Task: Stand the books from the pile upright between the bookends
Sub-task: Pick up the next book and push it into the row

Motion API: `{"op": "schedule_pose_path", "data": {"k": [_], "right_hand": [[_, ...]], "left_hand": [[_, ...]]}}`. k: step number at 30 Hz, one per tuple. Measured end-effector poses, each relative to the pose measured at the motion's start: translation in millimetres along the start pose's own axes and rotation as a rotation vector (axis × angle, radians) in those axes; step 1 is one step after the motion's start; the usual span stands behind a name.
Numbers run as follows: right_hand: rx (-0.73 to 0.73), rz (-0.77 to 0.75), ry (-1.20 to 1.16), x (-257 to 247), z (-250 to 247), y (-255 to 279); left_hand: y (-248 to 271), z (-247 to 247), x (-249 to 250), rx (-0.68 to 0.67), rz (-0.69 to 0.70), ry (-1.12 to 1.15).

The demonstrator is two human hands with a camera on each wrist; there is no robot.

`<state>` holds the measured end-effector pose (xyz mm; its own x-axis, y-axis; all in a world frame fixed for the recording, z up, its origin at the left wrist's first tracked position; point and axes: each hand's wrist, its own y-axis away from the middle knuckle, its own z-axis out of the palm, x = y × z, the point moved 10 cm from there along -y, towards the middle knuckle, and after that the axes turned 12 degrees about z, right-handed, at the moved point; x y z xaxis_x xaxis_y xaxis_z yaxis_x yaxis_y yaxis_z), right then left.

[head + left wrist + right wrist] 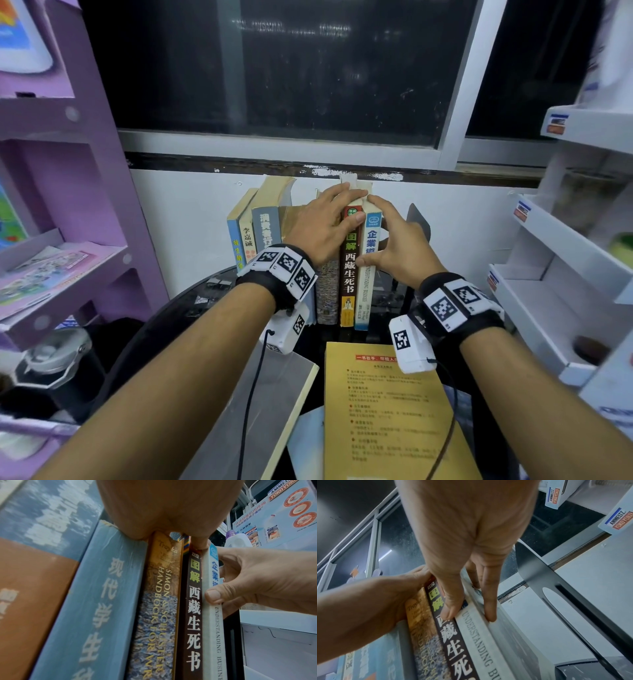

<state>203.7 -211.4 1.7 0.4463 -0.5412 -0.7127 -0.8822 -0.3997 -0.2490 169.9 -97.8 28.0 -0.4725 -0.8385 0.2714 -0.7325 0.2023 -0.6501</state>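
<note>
Several books stand upright in a row on the black round table point(185, 308). My left hand point(325, 219) lies flat over their top edges, its thumb against the spine of the brown book point(349, 274). At the row's right end my right hand point(394, 240) pinches the white "Understanding Business" book point(364, 291), thumb on the spine and fingers on the right cover point(489, 609). This book stands against the brown one point(193, 615). The black right bookend point(420, 222) rises just beyond my right hand, with a gap between it and the white book point(479, 635). The left bookend is hidden.
Near the table's front edge lie a yellow book point(387, 418), a grey book point(274, 394) and a blue one under them. A purple shelf unit point(68, 205) stands at the left and white display shelves point(565, 257) at the right. Behind the row are a white wall and a window.
</note>
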Motion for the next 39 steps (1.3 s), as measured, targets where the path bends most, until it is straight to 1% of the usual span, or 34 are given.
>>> {"op": "schedule_pose_path", "data": {"k": [7, 16, 21, 25, 31, 36, 39], "right_hand": [[0.026, -0.012, 0.004, 1, -2, -5], [-0.048, 0.045, 0.112, 3, 5, -11], [-0.051, 0.065, 0.131, 2, 6, -10], [-0.04, 0.09, 0.101, 1, 6, -4], [-0.029, 0.125, 0.076, 0, 5, 7], [-0.014, 0.119, 0.051, -3, 2, 21], [-0.008, 0.126, 0.062, -3, 2, 30]], "left_hand": [[-1, 0, -1, 0.017, 0.004, 0.021], [-1, 0, -2, 0.027, -0.013, -0.005], [-1, 0, -2, 0.021, -0.012, -0.028], [0, 0, -1, 0.004, -0.019, 0.0], [7, 4, 1, -0.095, -0.033, 0.003], [24, -5, 11, -0.085, -0.011, -0.03], [35, -12, 21, -0.086, -0.028, 0.005]]}}
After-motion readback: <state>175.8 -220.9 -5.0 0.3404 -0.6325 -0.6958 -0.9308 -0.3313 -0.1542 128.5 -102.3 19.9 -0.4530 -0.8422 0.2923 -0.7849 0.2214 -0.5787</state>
